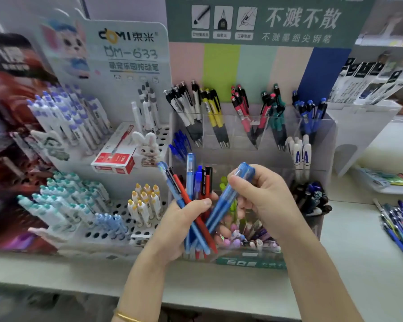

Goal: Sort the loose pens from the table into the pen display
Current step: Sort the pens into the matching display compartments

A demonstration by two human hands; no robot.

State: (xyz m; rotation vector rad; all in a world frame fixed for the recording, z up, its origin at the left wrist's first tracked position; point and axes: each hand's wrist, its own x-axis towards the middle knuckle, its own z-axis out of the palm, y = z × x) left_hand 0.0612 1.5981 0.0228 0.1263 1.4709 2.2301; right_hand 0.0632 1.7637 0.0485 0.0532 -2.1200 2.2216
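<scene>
Well, we are partway: our left hand [186, 219] grips a mixed bunch of pens [196, 189], fingers of our right hand [265, 198] clasp some blue pens [230, 194] at six o'clock of the pen display [242, 156], and more loose pens [400, 224] wait on the bench [349, 252] at three o'clock.

Red and blue pens [196, 205] fan upright before the clear pen display [322, 138], perhaps three blue pens [228, 197] tilted alongside, more loose pens [400, 225] lying far right.

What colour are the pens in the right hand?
The right hand holds blue pens; the head view shows them best.
</scene>
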